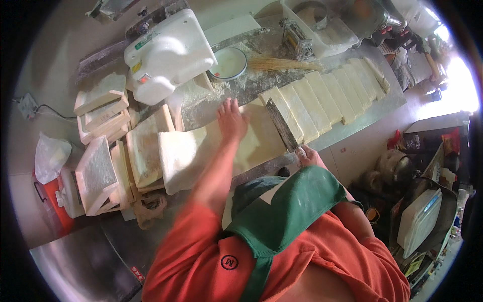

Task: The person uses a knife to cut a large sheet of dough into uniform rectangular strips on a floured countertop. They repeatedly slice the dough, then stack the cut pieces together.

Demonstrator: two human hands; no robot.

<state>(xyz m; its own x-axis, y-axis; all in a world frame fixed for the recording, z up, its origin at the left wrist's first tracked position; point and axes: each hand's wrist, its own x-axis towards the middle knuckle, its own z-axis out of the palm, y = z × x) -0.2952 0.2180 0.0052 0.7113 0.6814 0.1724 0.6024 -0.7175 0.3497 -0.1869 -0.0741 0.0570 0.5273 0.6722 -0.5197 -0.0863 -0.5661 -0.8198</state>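
A long dough sheet [260, 132] lies along the steel worktop, its left part draped over a wooden tray. My left hand [232, 120] rests flat on the sheet, fingers pointing away from me. At the worktop's near edge my right hand [307, 155] grips the near end of a long knife [280, 124], whose flour-coated blade lies across the dough. Right of the blade, a row of overlapping cut dough pieces [328, 98] runs towards the far right.
Stacked wooden trays [102, 117] and a white machine housing [166, 53] stand at the left. Behind the dough are a bowl [228, 63], a straw whisk broom [283, 64] and a plastic tub [339, 43]. Flour covers parts of the worktop [260, 81].
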